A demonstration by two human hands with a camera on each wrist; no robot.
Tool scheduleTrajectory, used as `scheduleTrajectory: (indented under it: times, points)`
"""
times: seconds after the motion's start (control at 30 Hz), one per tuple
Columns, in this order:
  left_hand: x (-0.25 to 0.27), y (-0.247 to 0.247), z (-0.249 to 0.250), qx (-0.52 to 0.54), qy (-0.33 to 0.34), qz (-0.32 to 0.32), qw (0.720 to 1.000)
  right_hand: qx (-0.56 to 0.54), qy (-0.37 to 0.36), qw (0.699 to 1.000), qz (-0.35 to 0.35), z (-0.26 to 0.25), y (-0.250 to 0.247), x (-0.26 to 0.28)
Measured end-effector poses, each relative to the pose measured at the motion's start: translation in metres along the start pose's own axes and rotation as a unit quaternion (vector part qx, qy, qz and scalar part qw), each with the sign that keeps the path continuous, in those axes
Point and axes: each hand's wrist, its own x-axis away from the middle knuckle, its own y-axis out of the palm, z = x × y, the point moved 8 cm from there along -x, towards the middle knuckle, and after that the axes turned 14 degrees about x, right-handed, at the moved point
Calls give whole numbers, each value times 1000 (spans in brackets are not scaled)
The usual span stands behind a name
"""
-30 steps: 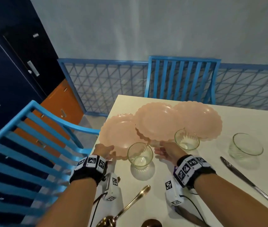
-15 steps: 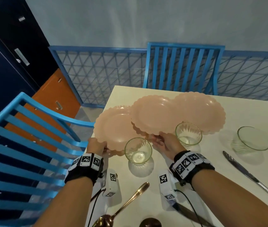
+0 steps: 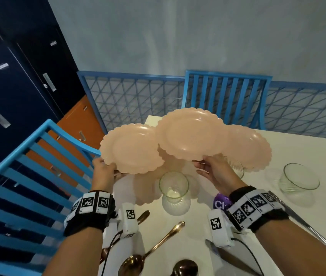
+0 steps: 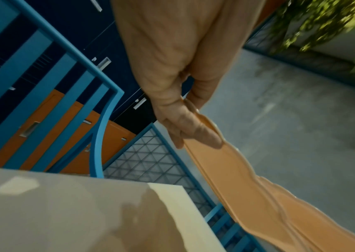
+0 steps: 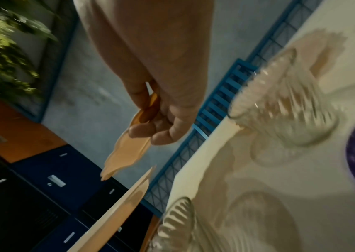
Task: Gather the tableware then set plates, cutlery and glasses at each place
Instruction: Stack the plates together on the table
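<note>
Head view, left hand [image 3: 105, 172] pinching left plate [image 3: 132, 148] rim, right hand [image 3: 215, 172] pinching middle plate [image 3: 190, 134] rim

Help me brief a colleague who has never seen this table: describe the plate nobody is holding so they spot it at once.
Start at the white table, on the far side by the blue chair against the wall. Three scalloped pink plates overlap there; the third plate is the rightmost. Unlike its neighbours, gripped by the left hand and right hand, no hand touches it.
</note>
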Motion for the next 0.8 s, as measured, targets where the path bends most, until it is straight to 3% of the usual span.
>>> scheduleTrajectory:
  times: [0.17,0.37,0.57,0.8]
  points:
    - [47,25,15,45,-9,-67,997,78,-44,996,-29,-22,-11,44]
    - [97,60,8,55,-40,-149,987,145,-18,989,-35,-18,-35,86]
    - [140,87,1,44,-39,-222,973,253,-25,966,57,-15,-77,113]
    - [168,111,-11,-28,-25,-237,971,305,-71,945,95,-9,-101,131]
